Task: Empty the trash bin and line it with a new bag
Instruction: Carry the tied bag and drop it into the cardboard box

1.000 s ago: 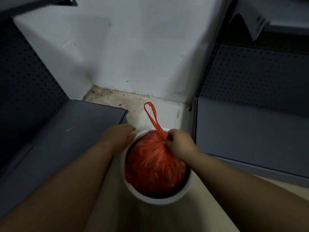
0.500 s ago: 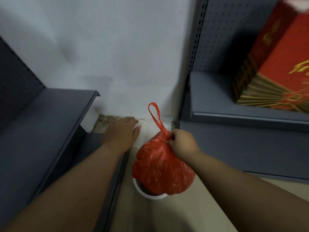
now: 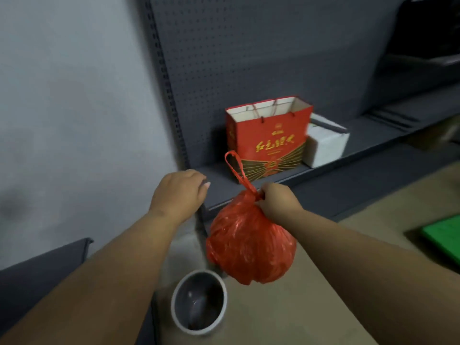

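A full red trash bag (image 3: 251, 242), tied at the top with a loop sticking up, hangs in the air from my right hand (image 3: 277, 201), which grips its knotted neck. Below and left of it the small round white trash bin (image 3: 199, 326) stands on the floor with no bag in it; its inside looks dark. My left hand (image 3: 179, 195) hovers beside the bag at the shelf's corner, fingers curled, holding nothing.
Dark grey pegboard shelving (image 3: 286, 58) runs along the right; on its low shelf stand a red paper gift bag (image 3: 268, 138) and a white box (image 3: 326, 143). Another grey shelf (image 3: 44, 265) is at lower left. A green flat object (image 3: 443, 232) lies on the floor at right.
My right hand lifted the red bag fully out of the bin and up to the right. My left hand left the bin's rim and rose. The view swung up and right.
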The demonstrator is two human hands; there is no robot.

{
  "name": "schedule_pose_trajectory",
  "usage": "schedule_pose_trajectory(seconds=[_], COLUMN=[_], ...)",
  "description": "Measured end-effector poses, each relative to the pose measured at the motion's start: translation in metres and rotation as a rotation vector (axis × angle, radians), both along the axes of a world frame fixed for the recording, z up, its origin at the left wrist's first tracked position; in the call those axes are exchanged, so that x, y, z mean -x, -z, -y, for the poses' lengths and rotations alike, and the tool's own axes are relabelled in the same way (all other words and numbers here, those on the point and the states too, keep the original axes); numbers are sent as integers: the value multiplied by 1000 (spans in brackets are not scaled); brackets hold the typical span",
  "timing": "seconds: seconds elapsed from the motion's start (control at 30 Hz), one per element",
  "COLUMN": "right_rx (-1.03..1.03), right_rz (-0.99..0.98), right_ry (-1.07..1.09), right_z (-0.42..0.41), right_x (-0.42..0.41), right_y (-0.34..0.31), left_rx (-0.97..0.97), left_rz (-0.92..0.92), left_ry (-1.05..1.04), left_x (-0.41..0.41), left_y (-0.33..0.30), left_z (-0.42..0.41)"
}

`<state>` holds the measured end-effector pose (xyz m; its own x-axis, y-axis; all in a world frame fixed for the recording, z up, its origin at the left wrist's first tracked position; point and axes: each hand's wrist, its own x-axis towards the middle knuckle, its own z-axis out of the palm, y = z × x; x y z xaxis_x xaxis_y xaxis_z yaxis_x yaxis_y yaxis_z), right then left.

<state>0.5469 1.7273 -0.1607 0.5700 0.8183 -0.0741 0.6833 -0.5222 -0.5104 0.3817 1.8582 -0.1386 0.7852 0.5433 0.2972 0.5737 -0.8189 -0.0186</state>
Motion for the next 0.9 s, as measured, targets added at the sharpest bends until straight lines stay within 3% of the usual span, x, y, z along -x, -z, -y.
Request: schedule_pose_trajectory(seconds=[0.37,0.67,0.9], right_rx=[-33,-9,14], right_rz=[152,128,146], right_ry=[598,1105,1438], right_z=[279,577,819], right_x=[-66,-59,-4], right_y=[-58,-71,-79], left_rx=[-54,-32,-58], left_rz=[30,9,27], left_ry=[490,980,1333], left_x=[-161,-251,-269], left_y=[-68,-84,-90], left_z=[201,497,763])
